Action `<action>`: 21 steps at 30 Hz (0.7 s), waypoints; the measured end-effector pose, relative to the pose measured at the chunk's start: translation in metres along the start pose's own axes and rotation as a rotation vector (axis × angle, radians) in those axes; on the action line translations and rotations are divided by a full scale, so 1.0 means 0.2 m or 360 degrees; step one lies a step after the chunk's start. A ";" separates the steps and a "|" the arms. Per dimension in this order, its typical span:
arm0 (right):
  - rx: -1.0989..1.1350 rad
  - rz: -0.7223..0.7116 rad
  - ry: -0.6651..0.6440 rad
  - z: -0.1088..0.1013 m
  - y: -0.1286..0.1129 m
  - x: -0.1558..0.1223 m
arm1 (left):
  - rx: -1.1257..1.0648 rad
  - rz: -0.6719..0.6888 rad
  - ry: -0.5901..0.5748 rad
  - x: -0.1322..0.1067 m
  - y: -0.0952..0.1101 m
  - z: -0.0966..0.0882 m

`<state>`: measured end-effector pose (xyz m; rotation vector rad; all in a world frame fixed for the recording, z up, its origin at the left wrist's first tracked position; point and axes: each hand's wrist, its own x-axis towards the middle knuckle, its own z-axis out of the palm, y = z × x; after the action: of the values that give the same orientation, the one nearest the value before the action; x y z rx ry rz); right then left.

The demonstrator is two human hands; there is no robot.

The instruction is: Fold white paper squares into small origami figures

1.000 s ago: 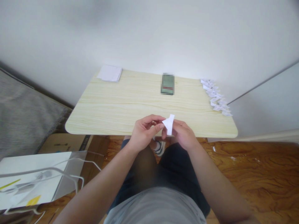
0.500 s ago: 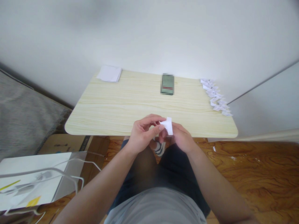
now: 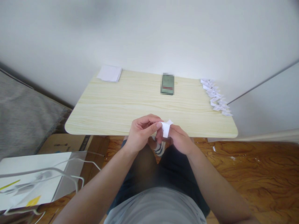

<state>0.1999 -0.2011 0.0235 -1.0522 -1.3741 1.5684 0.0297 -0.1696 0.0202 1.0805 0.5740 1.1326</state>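
Observation:
Both my hands meet at the near edge of a light wooden table (image 3: 116, 105). Between them is a small folded piece of white paper (image 3: 165, 128). My left hand (image 3: 141, 133) pinches its left side with thumb and fingers curled. My right hand (image 3: 178, 139) grips it from the right and below, fingers closed. The paper is held just above the table edge, over my lap.
A stack of white paper sheets (image 3: 109, 73) lies at the table's far left corner. A dark green blurred object (image 3: 167, 84) sits at the far middle. Several small folded paper pieces (image 3: 216, 98) line the right edge. A white bag (image 3: 35, 179) and cardboard stand on the floor at left.
The paper piece has been folded down smaller and lower between my fingers; its upright pointed tip is gone. Both hands shifted slightly left and stayed together.

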 end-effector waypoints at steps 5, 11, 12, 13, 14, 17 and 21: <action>0.0039 0.0007 -0.0023 -0.01 0.00 -0.01 | 0.0015 0.0053 0.0073 0.00 -0.01 -0.01; 0.0002 -0.0176 0.0519 -0.03 0.00 -0.01 | 0.0049 0.0027 0.0249 0.03 -0.03 -0.05; -0.0060 -0.0181 0.0577 -0.03 -0.01 -0.01 | 0.0035 -0.0003 0.0249 0.04 -0.03 -0.05; -0.0131 -0.0171 0.0606 -0.03 -0.01 -0.01 | 0.0018 -0.0031 0.0252 0.04 -0.03 -0.05; -0.0203 -0.0153 0.0610 -0.03 -0.02 -0.02 | -0.0001 -0.0060 0.0257 0.04 -0.03 -0.05; -0.0376 -0.0114 0.0572 -0.02 -0.04 -0.03 | -0.0050 -0.0172 0.0266 0.04 -0.03 -0.03; -0.0521 -0.0110 0.0508 0.00 -0.07 -0.03 | -0.0042 -0.0307 0.0288 0.04 -0.02 0.00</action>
<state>0.2037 -0.2059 0.0371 -1.3680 -1.4508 1.0882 0.0336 -0.1614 0.0181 0.8849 0.7864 1.0713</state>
